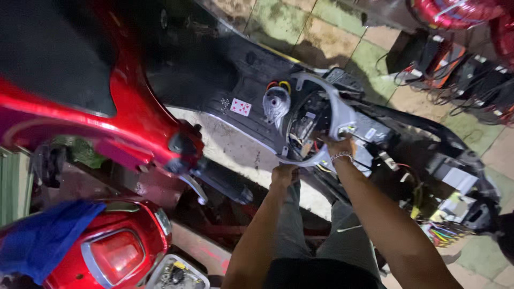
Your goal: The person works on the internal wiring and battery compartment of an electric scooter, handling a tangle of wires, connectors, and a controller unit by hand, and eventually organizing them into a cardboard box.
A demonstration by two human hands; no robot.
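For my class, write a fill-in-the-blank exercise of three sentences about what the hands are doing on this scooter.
1. Both hands grip a curved trim panel whose colour is ____.
2. The right hand has a beaded ____ around its wrist.
3. The left hand holds the panel's lower end, and at the lower left of the picture a cloth of ____ colour lies over a red tail light.

Missing words: grey; bracelet; blue

We reach both arms forward and down, elbows nearly straight. Our left hand is curled shut, knuckles up — our right hand, a thin bracelet at its wrist, sits slightly farther out, fingers also closed in a grip.
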